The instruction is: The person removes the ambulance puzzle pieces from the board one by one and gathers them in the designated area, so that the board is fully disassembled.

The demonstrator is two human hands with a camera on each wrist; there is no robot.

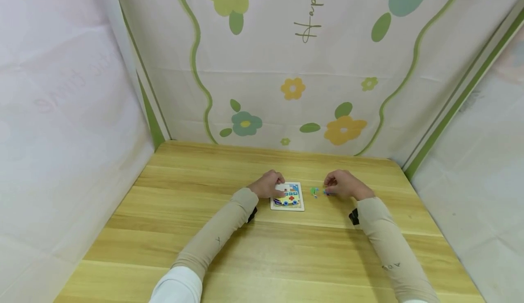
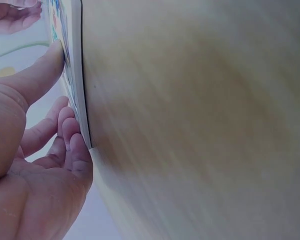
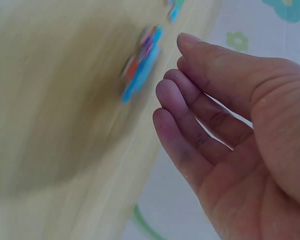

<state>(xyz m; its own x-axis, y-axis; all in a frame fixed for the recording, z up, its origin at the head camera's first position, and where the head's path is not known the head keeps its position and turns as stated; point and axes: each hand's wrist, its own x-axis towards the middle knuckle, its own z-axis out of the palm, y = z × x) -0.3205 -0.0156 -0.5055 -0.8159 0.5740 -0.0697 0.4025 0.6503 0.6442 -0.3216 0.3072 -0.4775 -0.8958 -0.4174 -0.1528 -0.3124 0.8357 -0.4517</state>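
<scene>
Two hands worked over a wooden bench with yellowish grain (image 1: 262, 253), about midway between its left and right edges and closer to its far edge than to its near one. A flat square puzzle board with a white frame and a picture of a yellow vehicle with a red cross (image 1: 288, 209) lay flat there. The left hand (image 1: 267, 184) held the board at its left side: the thumb pressed upon the picture, and the other fingers were curled against the border. The right hand (image 1: 343, 184) was nearer to the bench's right edge, its fingers slightly bent and with nothing between them. Just beside its fingertips lay a small blue piece with orange and purple patches (image 3: 142, 72); it was blurred, so I could not tell if it was one piece or several. Between it and the board lay a small green and blue piece (image 1: 314, 191).

I judge that the step in hand was choosing a loose piece. The next move probably called for a gentle pinch with thumb and forefinger, while the left hand kept the board steady.
</scene>
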